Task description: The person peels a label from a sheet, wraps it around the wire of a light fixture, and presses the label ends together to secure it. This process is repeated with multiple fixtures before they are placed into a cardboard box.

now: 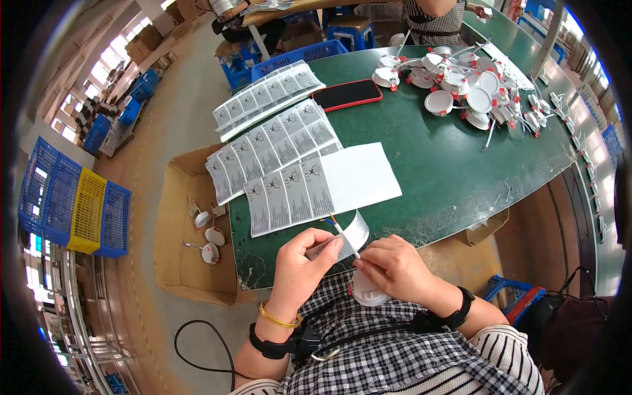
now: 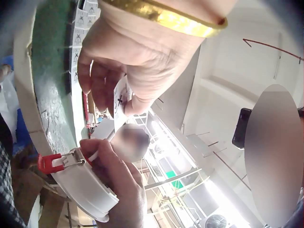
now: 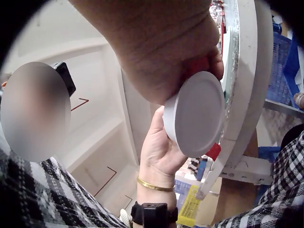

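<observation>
At the far left stand blue and yellow crates [image 1: 72,197]. Beside them is an open cardboard box [image 1: 187,276] with a few white lamps [image 1: 209,243] lying in it. On the near edge of the green table [image 1: 447,171] lie sheets of labels [image 1: 289,187], overlapping one another.

The left hand [image 1: 299,263] is raised just off the table's edge. Its thumb and fingers are curled and pinch a single label [image 1: 347,238] by its left end. A thin wire [image 1: 336,224] pokes up just beside the label (I cannot tell whether the label has stuck to it). The right hand [image 1: 395,266] is also closed. Its fingers are curled round a round white lamp [image 1: 365,294], which it holds low against the lap, and its fingertips meet the label's right edge. The left wrist view shows the lamp's red clip [image 2: 50,162] just clear of those fingers.

This looks like fine sticking work. It would go best with the label held taut between both pinches and its sticky face kept off the fingertips. One edge should be squared up before anything is pressed. The lamp should be kept steady so the wire does not swing.

Further right on the table lie a red-cased phone [image 1: 347,94] and, well apart, a pile of lamps [image 1: 461,89].
</observation>
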`<state>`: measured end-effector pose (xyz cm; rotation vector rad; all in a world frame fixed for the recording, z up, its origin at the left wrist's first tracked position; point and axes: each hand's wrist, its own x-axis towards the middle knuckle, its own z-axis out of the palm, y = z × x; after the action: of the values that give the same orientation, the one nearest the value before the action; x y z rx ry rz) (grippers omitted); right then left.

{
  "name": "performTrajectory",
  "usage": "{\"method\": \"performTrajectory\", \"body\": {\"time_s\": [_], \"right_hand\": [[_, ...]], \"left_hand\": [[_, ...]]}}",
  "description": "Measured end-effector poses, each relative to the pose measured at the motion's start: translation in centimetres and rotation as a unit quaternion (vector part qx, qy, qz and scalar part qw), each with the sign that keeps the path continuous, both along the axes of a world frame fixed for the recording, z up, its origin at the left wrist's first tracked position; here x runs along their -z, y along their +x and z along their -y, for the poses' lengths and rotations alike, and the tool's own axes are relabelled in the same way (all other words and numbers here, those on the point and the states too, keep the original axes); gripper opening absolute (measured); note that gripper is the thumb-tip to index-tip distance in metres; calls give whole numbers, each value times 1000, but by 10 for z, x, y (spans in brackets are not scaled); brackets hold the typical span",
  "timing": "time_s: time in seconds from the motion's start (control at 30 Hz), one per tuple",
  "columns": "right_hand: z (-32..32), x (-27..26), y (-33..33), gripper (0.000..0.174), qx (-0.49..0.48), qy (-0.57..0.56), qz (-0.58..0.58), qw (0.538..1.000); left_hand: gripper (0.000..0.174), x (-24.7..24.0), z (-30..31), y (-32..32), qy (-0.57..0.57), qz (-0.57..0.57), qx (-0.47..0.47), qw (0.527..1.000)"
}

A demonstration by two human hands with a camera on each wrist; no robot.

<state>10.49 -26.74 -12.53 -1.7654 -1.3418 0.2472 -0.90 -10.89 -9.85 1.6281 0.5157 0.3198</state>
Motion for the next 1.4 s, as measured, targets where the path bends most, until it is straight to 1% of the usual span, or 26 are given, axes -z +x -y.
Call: {"method": "performTrajectory", "body": {"time_s": [0.67, 0.73, 0.83, 0.97, 1.03, 1.23, 1.3, 1.33, 1.4], "right_hand": [[1, -4, 1, 11, 15, -7, 29, 999], [2, -5, 2, 11, 14, -15, 31, 999], [2, -4, 2, 10, 16, -11, 33, 999], [1, -2, 3, 10, 17, 0, 32, 999], [-1, -1, 5, 10, 14, 1, 34, 999], [-12, 7, 20, 9, -27, 45, 24, 998], [-17, 10, 28, 9, -53, 60, 3, 997], [-19, 12, 30, 9, -54, 61, 5, 997], [-21, 15, 34, 11, -24, 71, 16, 997]], "left_hand": [[16, 2, 1, 3, 5, 2, 1, 1000], [19, 3, -1, 1, -3, -17, -1, 1000], [18, 2, 0, 2, -18, -13, -1, 1000], [17, 1, 0, 4, -7, -18, -8, 1000], [17, 3, -2, 5, 14, 2, -1, 1000], [17, -3, -7, 11, -4, 12, -14, 1000], [17, -3, -10, 15, 7, 15, -13, 1000], [17, -2, -12, 16, 16, 14, -13, 1000], [17, 0, -15, 20, 29, 14, -12, 999]]}}
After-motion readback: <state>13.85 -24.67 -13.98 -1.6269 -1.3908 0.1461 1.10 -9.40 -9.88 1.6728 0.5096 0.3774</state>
